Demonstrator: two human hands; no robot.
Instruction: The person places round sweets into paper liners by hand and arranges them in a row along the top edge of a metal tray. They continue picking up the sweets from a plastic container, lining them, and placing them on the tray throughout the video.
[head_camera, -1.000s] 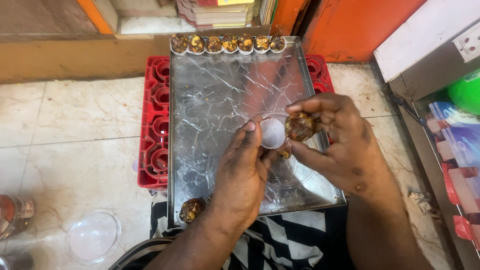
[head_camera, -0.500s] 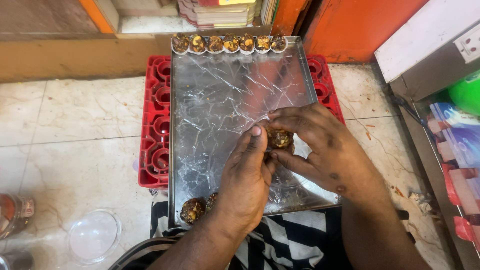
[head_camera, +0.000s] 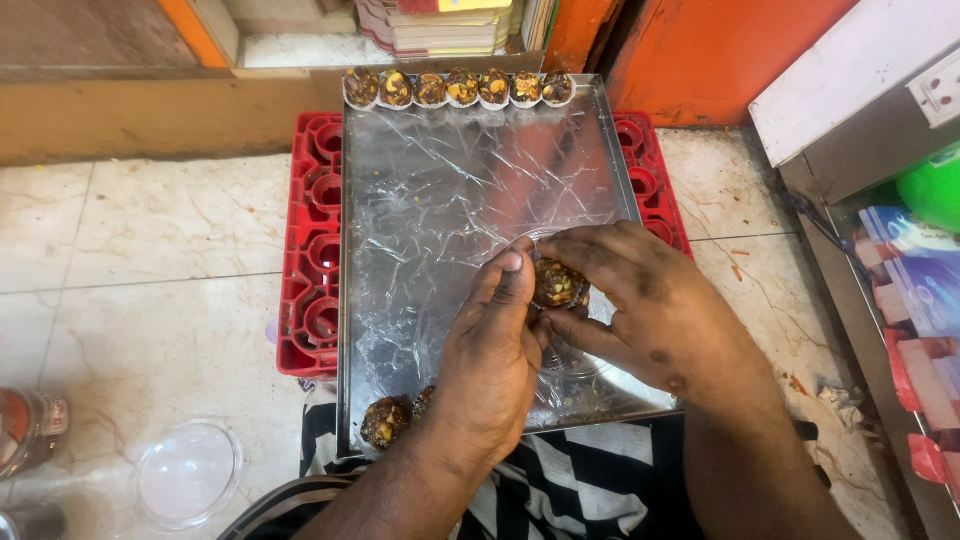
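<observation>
Floor: pale marble tiles (head_camera: 150, 240), with a wooden ledge along the far side.
Far left: glass jar (head_camera: 30, 430) at the floor's left edge; clear round lid (head_camera: 188, 472) lying flat just right of it.
Crate: red plastic crate (head_camera: 312, 250) under the tray, its round pockets showing along both long sides.
Tray: steel tray (head_camera: 470, 170) lined with crinkled clear film, resting on the crate and reaching to the person's lap.
Far edge of tray: row of sweets in cups (head_camera: 458, 88), side by side, brown with pale nut bits on top.
Near left corner of tray: loose sweet (head_camera: 384, 422), a second one partly hidden behind the left wrist.
Left hand (head_camera: 495, 350): over the tray's middle, thumb raised, fingers curled under and against the ball.
Ball: brown nut-studded sweet ball (head_camera: 558, 285), held above the tray's middle, pinched between both hands.
Right hand (head_camera: 650, 310): fingers bent closely over the ball from the right, touching it.
Right side: orange wall (head_camera: 720, 50) beyond the tray; shelf with coloured packets (head_camera: 910, 290) at the right edge.
Lap: black-and-white striped cloth (head_camera: 590, 480) below the tray's near edge.
</observation>
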